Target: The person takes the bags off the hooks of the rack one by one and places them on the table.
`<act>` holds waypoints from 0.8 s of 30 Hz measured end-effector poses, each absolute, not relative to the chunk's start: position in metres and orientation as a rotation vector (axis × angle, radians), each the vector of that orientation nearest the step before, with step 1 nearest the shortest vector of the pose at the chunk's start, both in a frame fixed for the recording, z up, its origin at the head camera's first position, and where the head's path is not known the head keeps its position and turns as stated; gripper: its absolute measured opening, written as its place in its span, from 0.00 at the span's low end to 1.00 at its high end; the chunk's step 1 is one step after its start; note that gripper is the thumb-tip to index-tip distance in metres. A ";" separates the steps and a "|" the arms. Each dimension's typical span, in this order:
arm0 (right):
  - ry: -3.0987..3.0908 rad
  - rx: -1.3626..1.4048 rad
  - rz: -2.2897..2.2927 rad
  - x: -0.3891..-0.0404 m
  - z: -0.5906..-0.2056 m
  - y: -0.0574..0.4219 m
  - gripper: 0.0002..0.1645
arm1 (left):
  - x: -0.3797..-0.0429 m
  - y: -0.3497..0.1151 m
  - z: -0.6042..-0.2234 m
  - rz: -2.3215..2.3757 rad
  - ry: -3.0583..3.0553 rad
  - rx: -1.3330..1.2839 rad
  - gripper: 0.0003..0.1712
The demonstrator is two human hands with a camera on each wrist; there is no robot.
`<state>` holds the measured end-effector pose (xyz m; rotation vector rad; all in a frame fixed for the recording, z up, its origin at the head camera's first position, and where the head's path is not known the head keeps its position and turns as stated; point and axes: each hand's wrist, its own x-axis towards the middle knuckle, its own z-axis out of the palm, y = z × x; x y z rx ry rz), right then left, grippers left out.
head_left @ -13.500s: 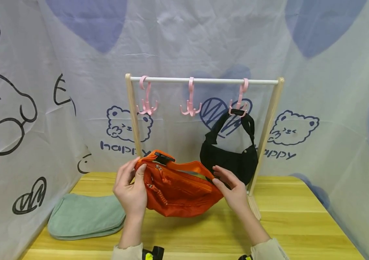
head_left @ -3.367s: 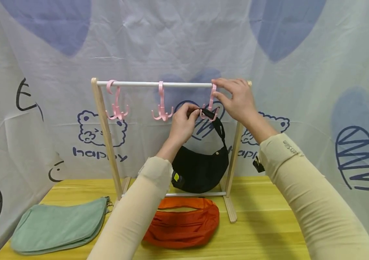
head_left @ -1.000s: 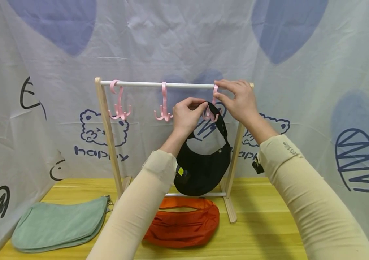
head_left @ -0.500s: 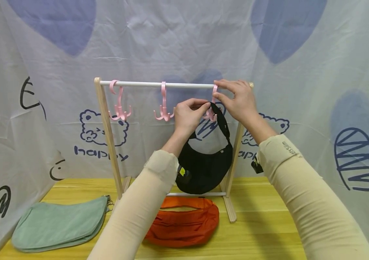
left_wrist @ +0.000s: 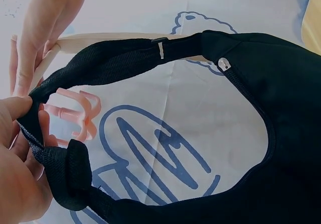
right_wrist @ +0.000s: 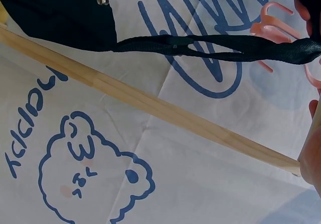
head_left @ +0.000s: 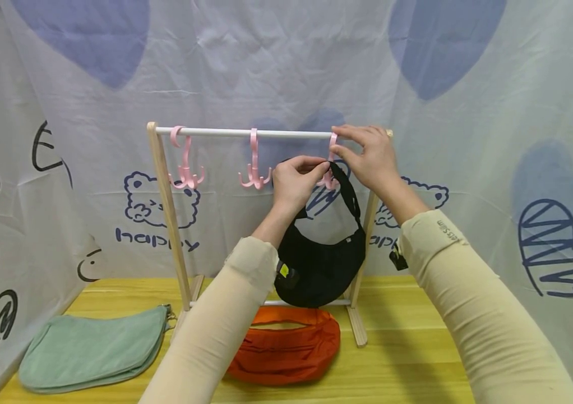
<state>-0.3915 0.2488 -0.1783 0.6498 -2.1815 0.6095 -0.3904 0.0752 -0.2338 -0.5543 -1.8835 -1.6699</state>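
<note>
My left hand (head_left: 294, 182) pinches the top of the strap (head_left: 350, 193) of a black shoulder bag (head_left: 323, 275), which hangs below it in front of the rack. Behind the strap, at the right end of the rail, is a pink multi-prong hook (head_left: 328, 180). In the left wrist view the prongs of this hook (left_wrist: 83, 114) show inside the strap loop, apart from the pinched part. My right hand (head_left: 371, 154) holds the upper part of the hook at the rail between thumb and fingers. The strap's far side is partly hidden by the left hand.
The wooden rack carries a white rail (head_left: 216, 132) with two more pink hooks, the left (head_left: 186, 168) and middle one (head_left: 254, 168). An orange waist bag (head_left: 286, 353) lies at the rack's front, a green pouch (head_left: 92, 350) at left. A printed cloth hangs behind.
The orange bag, earlier in both hands, now lies on the table. The black bag's strap has come up off the hook prongs in my left hand, then shifted slightly right. My right hand stays put lately.
</note>
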 end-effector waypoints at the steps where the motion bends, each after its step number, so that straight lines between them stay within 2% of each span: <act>1: -2.181 0.650 0.610 -0.392 -0.178 0.249 0.26 | -0.390 0.075 -0.234 -1.670 -1.879 -0.558 0.12; 24: -2.203 0.617 0.619 -0.395 -0.179 0.248 0.27 | -0.372 0.064 -0.236 -1.714 -1.810 -0.646 0.10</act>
